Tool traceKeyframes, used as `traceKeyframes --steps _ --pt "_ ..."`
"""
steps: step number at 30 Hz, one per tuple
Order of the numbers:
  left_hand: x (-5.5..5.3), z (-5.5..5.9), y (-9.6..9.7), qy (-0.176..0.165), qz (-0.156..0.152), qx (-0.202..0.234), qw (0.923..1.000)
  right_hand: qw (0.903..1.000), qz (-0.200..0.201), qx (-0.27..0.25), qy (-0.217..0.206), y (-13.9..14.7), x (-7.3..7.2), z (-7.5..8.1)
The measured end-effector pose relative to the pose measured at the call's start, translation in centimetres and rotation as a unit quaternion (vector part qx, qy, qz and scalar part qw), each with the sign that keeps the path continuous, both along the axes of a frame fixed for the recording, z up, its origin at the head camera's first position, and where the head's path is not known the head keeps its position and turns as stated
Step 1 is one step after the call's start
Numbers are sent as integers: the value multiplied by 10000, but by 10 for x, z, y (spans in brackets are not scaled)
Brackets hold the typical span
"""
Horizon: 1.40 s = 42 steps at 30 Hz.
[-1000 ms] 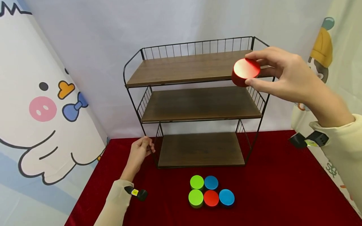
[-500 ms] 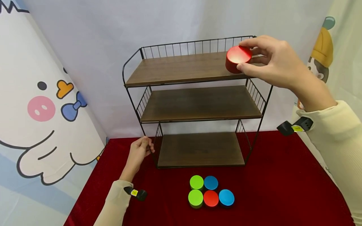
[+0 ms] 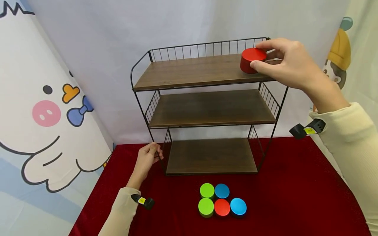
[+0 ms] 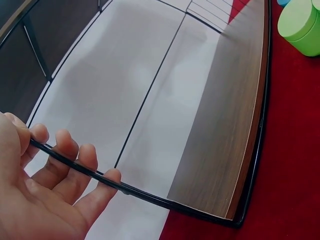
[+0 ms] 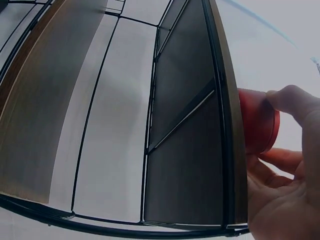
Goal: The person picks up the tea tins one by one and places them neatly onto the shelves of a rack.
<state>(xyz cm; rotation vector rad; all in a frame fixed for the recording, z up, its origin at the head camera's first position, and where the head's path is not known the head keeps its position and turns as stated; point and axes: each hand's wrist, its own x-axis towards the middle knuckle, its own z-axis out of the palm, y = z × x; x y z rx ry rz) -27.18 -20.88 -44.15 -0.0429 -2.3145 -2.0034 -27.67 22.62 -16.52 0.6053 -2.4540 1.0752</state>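
The right hand [image 3: 292, 65] pinches a red container [image 3: 250, 60] between thumb and fingers, above the right part of the top shelf [image 3: 195, 70]. To its left there is wide room along the board, up to the side rail [image 3: 140, 70]. The left hand [image 3: 146, 156] has its fingers curled around the black post [image 4: 150, 198] (the left wrist view cuts this hand at the border). The right hand hides the shelf's right corner, and whether the container's base rests completely, I cannot tell.
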Motion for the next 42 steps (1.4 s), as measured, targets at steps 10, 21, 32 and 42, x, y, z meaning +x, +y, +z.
traceKeyframes --steps 10,21,32,42 --pt "-1 1 0 -18 37 -36 10000 9977 -470 397 -274 -3 -4 1" --pt "-1 1 2 -13 7 23 10000 9971 -522 409 -371 -3 -5 1" --pt "-4 0 3 -55 33 -83 9999 9967 -609 465 -270 -2 -3 -1" --pt "-6 -1 6 -19 24 -111 9999 9963 -671 365 -385 4 1 -3"
